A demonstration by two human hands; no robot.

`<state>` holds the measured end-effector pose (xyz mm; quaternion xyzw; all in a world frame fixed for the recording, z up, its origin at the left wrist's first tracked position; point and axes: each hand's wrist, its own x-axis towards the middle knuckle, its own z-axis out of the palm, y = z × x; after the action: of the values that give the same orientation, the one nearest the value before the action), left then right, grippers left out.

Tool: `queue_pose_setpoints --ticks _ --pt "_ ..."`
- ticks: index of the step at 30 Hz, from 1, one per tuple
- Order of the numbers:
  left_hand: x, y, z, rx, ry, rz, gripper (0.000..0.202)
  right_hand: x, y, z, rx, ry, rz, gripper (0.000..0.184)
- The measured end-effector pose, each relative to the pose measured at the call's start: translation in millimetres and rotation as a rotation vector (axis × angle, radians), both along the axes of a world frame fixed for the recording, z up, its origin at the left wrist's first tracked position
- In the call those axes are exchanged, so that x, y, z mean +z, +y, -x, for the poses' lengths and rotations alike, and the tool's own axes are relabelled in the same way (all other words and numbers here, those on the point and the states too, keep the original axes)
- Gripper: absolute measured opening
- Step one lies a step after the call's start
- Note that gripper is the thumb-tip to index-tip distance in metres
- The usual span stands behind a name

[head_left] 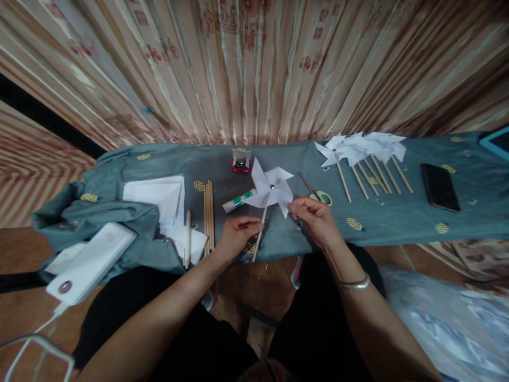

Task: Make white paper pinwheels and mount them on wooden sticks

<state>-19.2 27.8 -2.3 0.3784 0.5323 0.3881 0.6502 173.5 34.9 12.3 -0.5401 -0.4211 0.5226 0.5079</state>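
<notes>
A white paper pinwheel (274, 183) on a thin wooden stick is held up in front of me, with a silver pin at its centre. My left hand (240, 233) is closed round the stick below the blades. With thumb and fingers, my right hand (312, 215) pinches the tip of the lower right blade. Just behind the pinwheel lies a glue stick (238, 201) with a green label. Scissors (318, 193) with pale green handles rest beyond my right hand. A small red box (240, 162) of pins stands open at the back.
Several finished pinwheels (358, 148) lie at the back right, near a black phone (439, 185). On the left are wooden sticks (209, 212), a white pen (187, 239), white paper (159, 193) and a white power bank (93, 262) with a cable. A curtain (246, 79) hangs behind the cloth-covered table (397, 223).
</notes>
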Motion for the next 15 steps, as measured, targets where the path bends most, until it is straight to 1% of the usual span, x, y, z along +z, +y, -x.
queue_pose_setpoints --ticks 4,8,15 --pt "0.0 1 0 -0.002 0.022 0.002 0.028 0.8 -2 5 0.027 -0.009 0.013 0.029" --pt "0.8 0 0 0.001 0.017 -0.008 0.027 0.4 -4 10 0.063 0.004 0.031 0.032" --pt "3.2 -1 0 -0.004 -0.021 0.002 0.022 0.7 -4 21 0.107 0.063 0.058 0.029"
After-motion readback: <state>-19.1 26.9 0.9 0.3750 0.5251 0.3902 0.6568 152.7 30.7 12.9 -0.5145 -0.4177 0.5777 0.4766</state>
